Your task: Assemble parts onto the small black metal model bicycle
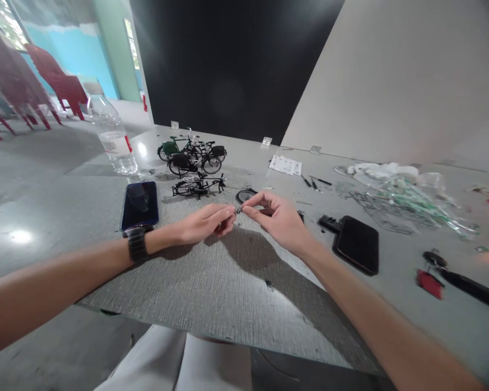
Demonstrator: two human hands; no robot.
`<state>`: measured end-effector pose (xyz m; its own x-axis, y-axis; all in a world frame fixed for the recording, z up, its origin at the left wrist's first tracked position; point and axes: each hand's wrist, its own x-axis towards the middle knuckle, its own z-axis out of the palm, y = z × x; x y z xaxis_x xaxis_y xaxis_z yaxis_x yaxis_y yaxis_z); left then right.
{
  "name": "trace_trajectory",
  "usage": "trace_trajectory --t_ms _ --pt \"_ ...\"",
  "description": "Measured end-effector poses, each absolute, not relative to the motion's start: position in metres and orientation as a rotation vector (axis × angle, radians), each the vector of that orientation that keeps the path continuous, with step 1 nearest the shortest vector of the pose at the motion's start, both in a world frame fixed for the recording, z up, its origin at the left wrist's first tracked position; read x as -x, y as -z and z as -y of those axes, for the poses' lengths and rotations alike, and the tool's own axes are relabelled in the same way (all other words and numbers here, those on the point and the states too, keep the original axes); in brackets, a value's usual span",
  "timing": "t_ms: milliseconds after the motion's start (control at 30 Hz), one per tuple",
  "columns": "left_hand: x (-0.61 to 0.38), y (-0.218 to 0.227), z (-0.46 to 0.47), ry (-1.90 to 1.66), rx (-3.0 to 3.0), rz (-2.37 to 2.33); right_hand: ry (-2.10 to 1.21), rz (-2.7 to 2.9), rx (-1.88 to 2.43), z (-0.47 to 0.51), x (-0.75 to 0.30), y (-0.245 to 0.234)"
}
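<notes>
My left hand (206, 222) and my right hand (275, 217) meet above the grey table (212, 293), fingertips pinched together on a tiny metal part (238, 209). A black watch sits on my left wrist. Just beyond the hands lies a small black wheel (245, 194). A partly built model bicycle (198, 185) lies on its side behind it. Two finished model bicycles, one green (175, 145) and one black (198, 160), stand further back.
A dark blue phone (139, 204) lies left of my hands, a black phone (356, 244) to the right. A water bottle (112, 133) stands at the back left. Plastic bags and part frames (399, 198), an instruction sheet (285, 164), small tools (315, 182) and a red-tipped tool (452, 277) lie right.
</notes>
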<state>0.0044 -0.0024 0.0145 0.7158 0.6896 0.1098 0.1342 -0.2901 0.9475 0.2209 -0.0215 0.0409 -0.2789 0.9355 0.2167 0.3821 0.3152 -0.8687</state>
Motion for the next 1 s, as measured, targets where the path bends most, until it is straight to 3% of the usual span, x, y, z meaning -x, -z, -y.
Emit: trace_trajectory --t_ms 333,1000 --pt "-0.0064 -0.0194 0.0085 -0.78 -2.042 -0.846 -1.105 1.682 1.158 0.0206 -0.2195 -0.0364" --pt "-0.0067 -0.0126 0.0047 -0.798 -1.971 -0.776 -1.32 1.562 1.085 0.0203 -0.2194 -0.0358"
